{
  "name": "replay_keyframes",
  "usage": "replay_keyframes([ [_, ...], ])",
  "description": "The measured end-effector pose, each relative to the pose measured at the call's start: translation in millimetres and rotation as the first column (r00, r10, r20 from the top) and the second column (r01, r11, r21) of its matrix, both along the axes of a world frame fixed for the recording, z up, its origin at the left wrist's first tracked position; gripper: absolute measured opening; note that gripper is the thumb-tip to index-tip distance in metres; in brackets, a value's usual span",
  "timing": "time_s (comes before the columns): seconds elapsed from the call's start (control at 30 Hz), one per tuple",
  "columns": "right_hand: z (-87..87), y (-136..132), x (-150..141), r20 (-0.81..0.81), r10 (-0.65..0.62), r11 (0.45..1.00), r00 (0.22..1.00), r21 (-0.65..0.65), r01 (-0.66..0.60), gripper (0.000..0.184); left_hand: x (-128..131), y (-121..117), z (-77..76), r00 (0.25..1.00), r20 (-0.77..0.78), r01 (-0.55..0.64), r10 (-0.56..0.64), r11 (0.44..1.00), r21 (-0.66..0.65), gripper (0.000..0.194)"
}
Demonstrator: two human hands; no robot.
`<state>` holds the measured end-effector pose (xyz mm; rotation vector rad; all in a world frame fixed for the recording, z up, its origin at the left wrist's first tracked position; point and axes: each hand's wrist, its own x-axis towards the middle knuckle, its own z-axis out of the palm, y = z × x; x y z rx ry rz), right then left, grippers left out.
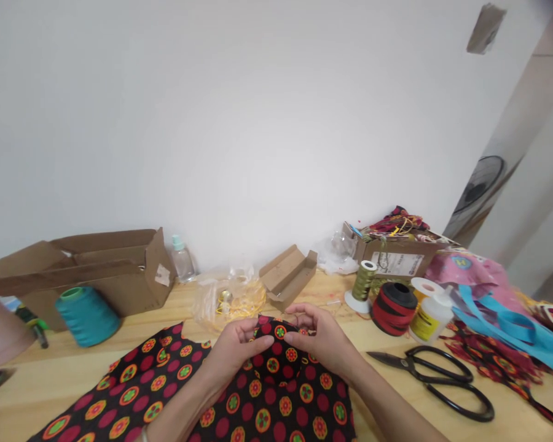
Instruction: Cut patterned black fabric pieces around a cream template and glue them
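A black cloth [276,399] printed with red dots and orange-green flower circles lies on the wooden table [74,368] in front of me. My left hand [233,353] and my right hand [325,337] both pinch a raised fold of this cloth [279,350] at its far edge, fingers closed on the fabric, thumbs on top. The two hands sit close together, a few centimetres apart.
Black scissors [447,377] lie at the right. Behind them stand a glue bottle [431,316], a red-black ribbon roll [394,307] and a green thread spool [363,283]. A teal thread cone [86,316] and cardboard boxes [96,264] sit at the left; a small box [288,275] at the middle.
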<state>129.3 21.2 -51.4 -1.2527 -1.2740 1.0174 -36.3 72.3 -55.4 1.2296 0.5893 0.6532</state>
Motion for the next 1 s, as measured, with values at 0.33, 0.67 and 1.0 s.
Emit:
replay_keyframes([
  [0.33,0.4,-0.3,-1.8,-0.007,-0.006,1.0,1.0,0.022,0.007,0.017,1.6,-0.9,7.8,0.997,-0.003,0.074,-0.075,0.992,-0.106,0.031],
  [0.67,0.5,-1.4,0.9,0.105,-0.036,0.996,0.994,0.091,0.027,0.022,5.5,8.8,19.7,0.946,-0.084,0.282,-0.313,0.922,-0.264,0.039],
  [1.0,34.2,-21.3,33.0,0.486,-0.23,0.971,0.843,0.176,0.164,0.024,5.6,8.0,37.0,0.909,-0.124,0.349,-0.398,0.889,-0.297,0.032],
])
